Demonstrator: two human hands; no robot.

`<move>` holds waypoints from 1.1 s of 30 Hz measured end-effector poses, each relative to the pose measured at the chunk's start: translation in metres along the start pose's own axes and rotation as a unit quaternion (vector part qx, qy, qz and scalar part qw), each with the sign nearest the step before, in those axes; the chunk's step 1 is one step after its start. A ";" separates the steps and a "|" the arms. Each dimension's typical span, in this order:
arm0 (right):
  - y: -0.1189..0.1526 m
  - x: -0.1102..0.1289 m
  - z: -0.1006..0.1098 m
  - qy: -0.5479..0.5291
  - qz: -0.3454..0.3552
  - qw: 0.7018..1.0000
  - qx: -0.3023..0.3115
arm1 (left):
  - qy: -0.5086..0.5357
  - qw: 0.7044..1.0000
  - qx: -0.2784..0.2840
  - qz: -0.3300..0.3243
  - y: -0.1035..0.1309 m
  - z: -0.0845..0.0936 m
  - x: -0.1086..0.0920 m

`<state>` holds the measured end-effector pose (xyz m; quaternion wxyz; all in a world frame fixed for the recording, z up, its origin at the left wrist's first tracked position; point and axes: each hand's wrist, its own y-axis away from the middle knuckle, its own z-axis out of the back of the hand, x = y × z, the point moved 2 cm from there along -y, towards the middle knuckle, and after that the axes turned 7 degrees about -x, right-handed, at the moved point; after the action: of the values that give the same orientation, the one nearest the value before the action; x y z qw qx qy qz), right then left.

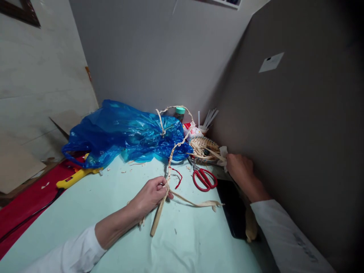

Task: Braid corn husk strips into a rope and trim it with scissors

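My left hand [155,192] is closed in a pinch on a braid of pale dried plant fibre [171,154]. From the hand, the braid rises and loops back over the blue plastic bag. Loose flat strands [196,204] hang below and to the right of the fingers, and a short red cord [179,178] lies beside the braid. At the right, my right hand [241,168] is closed at a whitish, crumpled piece [223,153] next to a woven basket [204,143] of fibre strips. Its fingertips are hidden, so what they grip is unclear.
Red-handled scissors [204,179] lie near the basket, above a black flat device [231,208]. A blue plastic bag [122,132] fills the back left. A yellow corded tool [75,178] lies at the left edge. Grey panels [159,57] close off the back and right.
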<state>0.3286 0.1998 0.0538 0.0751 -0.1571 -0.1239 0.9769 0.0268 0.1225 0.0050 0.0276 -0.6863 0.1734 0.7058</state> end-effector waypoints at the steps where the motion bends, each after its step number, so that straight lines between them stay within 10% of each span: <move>1: -0.001 -0.001 0.001 -0.005 -0.008 1.000 -0.002 | 0.002 1.000 0.004 0.002 0.001 0.000 -0.001; 13: -0.013 0.025 -0.002 -0.130 -0.021 0.991 -0.018 | 0.021 1.000 0.017 0.001 0.001 0.003 0.002; 22: -0.006 0.000 0.042 -0.289 -0.033 0.957 -0.023 | 0.041 0.999 -0.020 0.002 -0.008 0.006 0.008; 28: 0.024 0.002 0.059 -0.633 0.000 0.769 0.089 | 0.030 0.999 -0.014 0.000 -0.005 0.005 0.008; 33: 0.048 0.023 0.067 -0.650 0.028 0.747 0.139 | 0.048 0.999 -0.018 0.011 -0.002 0.003 0.003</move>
<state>0.2801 0.1438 0.0964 -0.0302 0.5242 -0.0011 0.8511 0.0239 0.1247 0.0021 -0.0005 -0.7179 0.1697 0.6751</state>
